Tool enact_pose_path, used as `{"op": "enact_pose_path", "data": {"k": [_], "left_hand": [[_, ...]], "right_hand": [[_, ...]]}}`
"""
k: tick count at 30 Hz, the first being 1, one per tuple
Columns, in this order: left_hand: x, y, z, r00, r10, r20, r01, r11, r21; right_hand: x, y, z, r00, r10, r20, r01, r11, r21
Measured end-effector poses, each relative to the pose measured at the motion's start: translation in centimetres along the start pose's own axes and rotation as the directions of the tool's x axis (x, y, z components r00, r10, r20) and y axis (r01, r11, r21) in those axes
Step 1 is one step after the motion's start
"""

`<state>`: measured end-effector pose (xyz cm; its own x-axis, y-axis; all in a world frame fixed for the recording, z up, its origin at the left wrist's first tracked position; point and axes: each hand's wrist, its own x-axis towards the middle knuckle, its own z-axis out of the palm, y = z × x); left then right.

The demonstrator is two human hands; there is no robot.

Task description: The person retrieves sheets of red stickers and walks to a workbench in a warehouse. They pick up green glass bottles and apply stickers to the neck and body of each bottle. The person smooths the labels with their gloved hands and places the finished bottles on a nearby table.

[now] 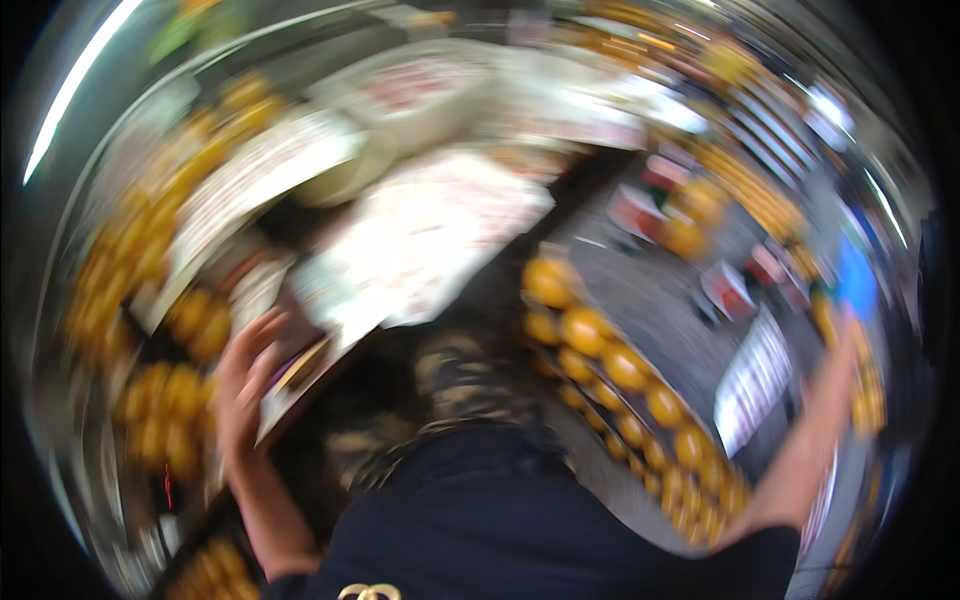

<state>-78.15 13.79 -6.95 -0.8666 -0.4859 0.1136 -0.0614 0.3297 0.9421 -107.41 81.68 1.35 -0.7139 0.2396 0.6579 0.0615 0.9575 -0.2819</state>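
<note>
The whole picture is smeared by motion. My left hand [245, 380] is beside the edge of a pale counter, fingers stretched and apart, with nothing visible in it. Close to its fingertips are a pale wrapped thing [260, 285] and a small flat yellowish piece [300, 368]. On the far right, my right arm reaches out, and my right hand [848, 330] is too blurred to read. A bright blue thing [856, 278] shows right at that hand; whether the hand holds it or only passes in front of it cannot be seen.
White printed sheets [430, 225] cover the counter, with a pale tub [400, 95] behind. Round yellow-orange fruit [625, 368] lines a grey surface on the right; more fruit [165, 410] hangs or lies at left. Small red-and-white boxes [727, 290] and a white card [752, 380] stand there.
</note>
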Motion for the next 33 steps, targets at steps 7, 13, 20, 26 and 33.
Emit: {"op": "enact_pose_path", "data": {"k": [7, 13, 20, 26, 33], "left_hand": [[-6.0, -0.7, -7.2, 0.983, -0.045, -0.175, 0.058, 0.996, 0.068], [-9.1, -2.4, -5.4, 0.973, -0.138, -0.183, 0.139, 0.99, -0.011], [-9.6, -4.8, -4.3, 0.981, 0.042, -0.19, -0.053, 0.997, -0.055], [-12.6, -4.0, -6.3, 0.957, 0.157, -0.243, -0.171, 0.985, -0.035], [-20.2, -3.6, -6.9, 0.812, 0.278, -0.513, -0.334, 0.942, -0.019]], "right_hand": [[-14.0, -8.9, 13.3, 0.923, -0.21, 0.321, 0.089, 0.931, 0.354], [-27.6, -17.1, 16.0, 0.714, -0.355, 0.603, -0.039, 0.84, 0.54], [-30.2, -21.1, 15.9, 0.61, -0.434, 0.662, -0.087, 0.795, 0.601], [-26.1, -27.6, 13.0, 0.63, -0.565, 0.533, 0.015, 0.695, 0.719], [-20.8, -47.0, 5.3, 0.357, -0.925, 0.127, 0.247, 0.224, 0.943]]}}
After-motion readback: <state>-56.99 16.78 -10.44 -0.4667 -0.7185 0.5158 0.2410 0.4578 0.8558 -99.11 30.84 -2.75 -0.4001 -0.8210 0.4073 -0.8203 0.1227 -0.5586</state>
